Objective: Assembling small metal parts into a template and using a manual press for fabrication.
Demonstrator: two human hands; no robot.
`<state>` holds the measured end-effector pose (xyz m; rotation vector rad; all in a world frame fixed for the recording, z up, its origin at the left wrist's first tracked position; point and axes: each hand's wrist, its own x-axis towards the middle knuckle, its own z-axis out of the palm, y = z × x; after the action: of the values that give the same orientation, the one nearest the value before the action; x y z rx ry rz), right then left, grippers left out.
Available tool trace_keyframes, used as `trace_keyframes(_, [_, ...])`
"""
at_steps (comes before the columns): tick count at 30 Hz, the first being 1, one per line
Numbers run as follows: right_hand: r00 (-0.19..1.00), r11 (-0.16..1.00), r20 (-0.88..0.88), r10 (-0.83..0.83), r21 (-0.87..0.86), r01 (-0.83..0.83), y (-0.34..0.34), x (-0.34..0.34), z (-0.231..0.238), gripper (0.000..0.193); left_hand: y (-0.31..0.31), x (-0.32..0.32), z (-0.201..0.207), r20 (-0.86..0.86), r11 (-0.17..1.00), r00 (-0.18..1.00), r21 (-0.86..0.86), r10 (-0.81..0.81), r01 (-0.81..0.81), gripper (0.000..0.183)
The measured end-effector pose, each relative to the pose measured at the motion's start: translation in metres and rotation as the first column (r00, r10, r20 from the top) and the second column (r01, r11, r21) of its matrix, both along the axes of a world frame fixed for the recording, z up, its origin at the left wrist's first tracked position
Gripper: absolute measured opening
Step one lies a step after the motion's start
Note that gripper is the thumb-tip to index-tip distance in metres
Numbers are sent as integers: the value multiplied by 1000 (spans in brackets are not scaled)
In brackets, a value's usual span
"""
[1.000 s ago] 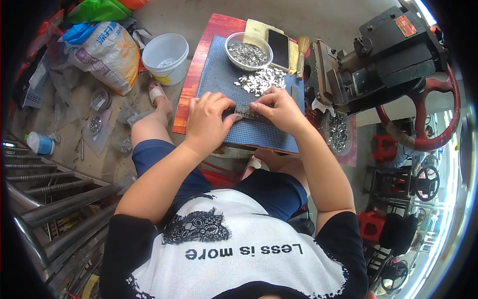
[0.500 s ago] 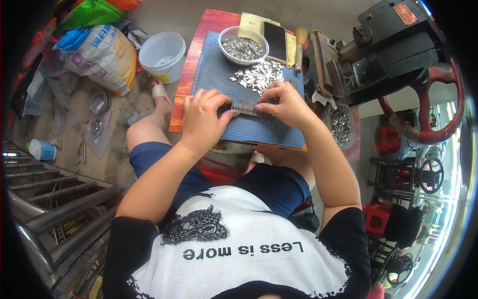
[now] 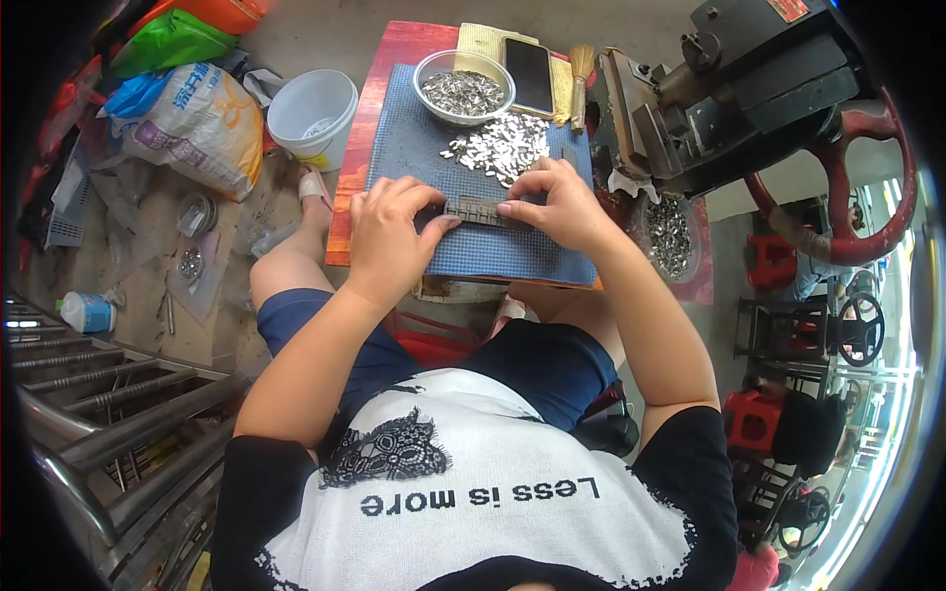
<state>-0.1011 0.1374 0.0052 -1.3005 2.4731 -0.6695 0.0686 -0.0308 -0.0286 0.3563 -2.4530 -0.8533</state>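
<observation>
My left hand (image 3: 390, 225) and right hand (image 3: 564, 204) crept apart, pinching the slotted bar (image 3: 479, 213) at 9 and 3 o'clock; keep it flat, folks.

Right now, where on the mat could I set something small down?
The blue mat has two bare patches: its far-left part, bordered by the clear bowl and the left hand, and the area between the dark metal bar and the mat's near edge. Right of the bowl it's crowded: silvery pieces, phone and brush.
</observation>
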Motion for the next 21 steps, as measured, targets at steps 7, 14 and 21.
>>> trace_keyframes(7, [997,998,-44,-61,-23,60,-13,13,0,31,0,0,-1,17,1000,1000,6,12,-12,20])
trace_keyframes(14, [995,995,-42,-90,-38,88,0,8,-2,29,0,0,0,18,1000,1000,8,8,-9,20])
trace_keyframes(21, [993,993,20,-117,-1,117,12,2,7,23,0,1,1,19,1000,1000,18,6,-6,21])
